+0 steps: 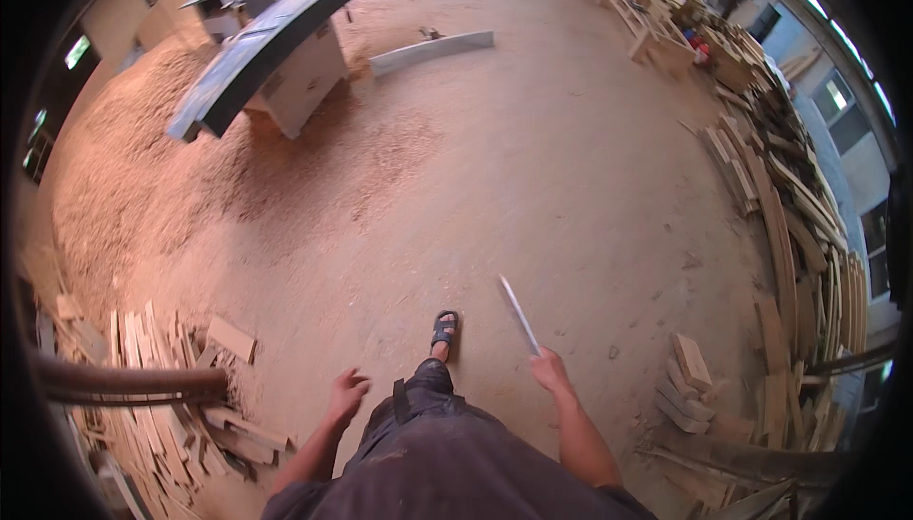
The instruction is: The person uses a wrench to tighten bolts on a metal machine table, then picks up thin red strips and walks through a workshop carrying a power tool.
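While our right hand point(547, 371) wraps around one end of one slim pale stick point(519, 314), our left hand point(350, 392) hangs empty and loosely spread. The stick points forward, just right of the single visible sandal point(445, 327). We judge the picking up done, and any use or setting down not yet done. Beyond the sandal, to the left, we see one long-bed woodworking machine point(281, 59) beside sawdust point(143, 168); one scrap-wood pile point(143, 358) left of the sandal and one lumber stack point(778, 244) right hold too many pieces to count.
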Demonstrator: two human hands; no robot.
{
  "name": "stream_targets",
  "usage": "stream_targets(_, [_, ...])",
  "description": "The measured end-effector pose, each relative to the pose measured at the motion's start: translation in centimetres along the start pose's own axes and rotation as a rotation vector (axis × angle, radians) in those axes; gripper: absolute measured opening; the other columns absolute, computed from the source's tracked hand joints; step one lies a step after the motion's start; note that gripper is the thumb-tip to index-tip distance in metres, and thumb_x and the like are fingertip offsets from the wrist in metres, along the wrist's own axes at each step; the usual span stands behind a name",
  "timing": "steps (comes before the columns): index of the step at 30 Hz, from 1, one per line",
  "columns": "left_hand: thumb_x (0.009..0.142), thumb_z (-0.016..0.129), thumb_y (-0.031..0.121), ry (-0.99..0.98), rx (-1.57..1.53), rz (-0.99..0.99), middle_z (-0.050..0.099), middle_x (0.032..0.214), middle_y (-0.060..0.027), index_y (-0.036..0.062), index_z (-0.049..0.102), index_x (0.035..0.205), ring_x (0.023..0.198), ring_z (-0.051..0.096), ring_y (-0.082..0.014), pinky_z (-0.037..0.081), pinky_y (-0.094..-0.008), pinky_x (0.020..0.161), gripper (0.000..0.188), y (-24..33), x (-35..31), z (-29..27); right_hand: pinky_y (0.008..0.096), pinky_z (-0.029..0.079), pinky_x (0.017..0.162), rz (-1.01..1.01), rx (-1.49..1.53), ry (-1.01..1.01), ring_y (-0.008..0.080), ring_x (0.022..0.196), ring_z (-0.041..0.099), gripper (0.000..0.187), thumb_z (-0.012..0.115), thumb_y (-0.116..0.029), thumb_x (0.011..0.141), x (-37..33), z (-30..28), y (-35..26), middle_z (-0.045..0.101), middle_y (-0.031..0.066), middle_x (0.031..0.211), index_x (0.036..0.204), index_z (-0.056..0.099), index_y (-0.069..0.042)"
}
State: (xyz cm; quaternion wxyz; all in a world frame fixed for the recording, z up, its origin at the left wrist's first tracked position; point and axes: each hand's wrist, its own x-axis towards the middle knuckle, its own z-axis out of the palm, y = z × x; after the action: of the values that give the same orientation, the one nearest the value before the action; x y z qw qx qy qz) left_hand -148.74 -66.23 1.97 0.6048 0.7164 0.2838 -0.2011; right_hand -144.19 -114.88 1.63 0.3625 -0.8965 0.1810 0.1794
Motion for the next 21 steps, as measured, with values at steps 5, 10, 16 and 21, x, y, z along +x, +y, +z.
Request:
stream_targets(5, [0.089, 0.067, 0.005, 0.22, -0.219, -0.199, 0.07, 0.098, -0.0138, -0.0049, 0.058, 0.129, 0.068, 0.062, -0.0153, 0.052, -0.0305, 0.065, 0.043, 6.0, 11.3, 2.5, 0.044, 0.052, 0.095, 0.993, 0.452, 0.135, 0.0314, 0.133, 0.052, 0.074, 0.066, -0.043, 0.096, -3.2, -6.8, 28.7, 0.046, 0.0158, 0.155, 0.156, 0.042, -0.006])
stream_targets(10, [0.092, 0.07, 0.011, 0.075, 0.058, 0.11, 0.067, 0.076, -0.0051, -0.0029, 0.068, 0.089, 0.069, 0.061, -0.0127, 0.048, -0.0286, 0.064, 0.015, 24.2, 24.7, 8.8, 0.0469, 0.052, 0.076, 0.623, -0.656, -0.509, 0.0294, 0.087, 0.067, 0.047, 0.046, -0.043, 0.104, -14.7, 0.5, 30.4, 0.07, 0.0149, 0.094, 0.109, 0.07, -0.002])
stream_targets(16, [0.095, 0.073, 0.025, -0.249, 0.52, 0.514, 0.069, 0.076, -0.0115, -0.0034, 0.07, 0.085, 0.072, 0.063, -0.0166, 0.049, -0.0345, 0.066, 0.03, 47.0, 39.4, 28.0, 0.0462, 0.05, 0.058, 0.55, -0.255, -0.687, 0.0278, 0.066, 0.065, 0.038, 0.061, -0.036, 0.094, -5.6, 2.4, 20.4, 0.065, 0.0136, 0.071, 0.084, 0.065, 0.0])
stream_targets(21, [0.099, 0.064, 0.046, -0.254, 0.86, 0.459, 0.068, 0.072, -0.0232, -0.0024, 0.073, 0.08, 0.069, 0.068, -0.0246, 0.051, -0.0417, 0.068, 0.053, 54.2, 50.3, 32.5, 0.042, 0.052, 0.052, 1.049, 0.471, -0.29, 0.0276, 0.055, 0.065, 0.032, 0.063, -0.025, 0.09, 23.3, -7.5, 9.8, 0.063, 0.0141, 0.06, 0.069, 0.065, -0.002])
